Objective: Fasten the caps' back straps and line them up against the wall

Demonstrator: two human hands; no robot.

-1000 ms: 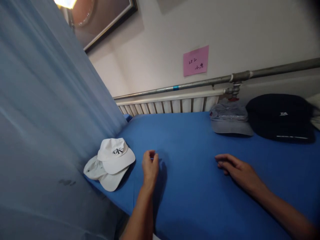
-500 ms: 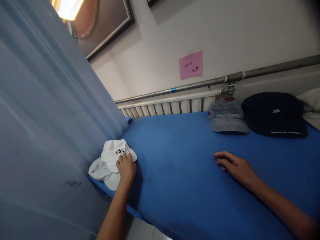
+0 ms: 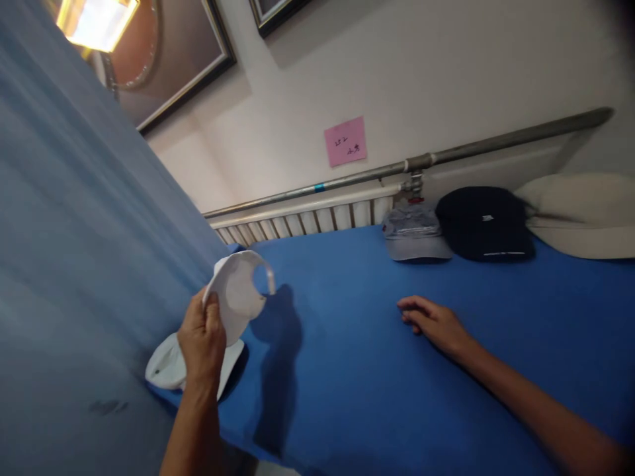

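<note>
My left hand is closed on the edge of a white baseball cap, held up with its hollow inside and rear strap opening towards the right. Beneath it, a second pale cap lies at the left end of the blue-covered table, partly hidden by my hand and wrist. Over the middle of the table rests my right hand, fingers loosely bent and holding nothing. Nearest to it at the back is a grey cap, with a dark navy cap and a beige cap beside it.
A light blue curtain hangs along the left side, close to my left hand. Behind the table run a metal pipe and a white radiator. A pink note and framed pictures are on the wall.
My left hand has taken hold of the upper white cap, lifted it off the pale one and turned its inside into view. My right hand keeps its pose; the view has shifted right.
</note>
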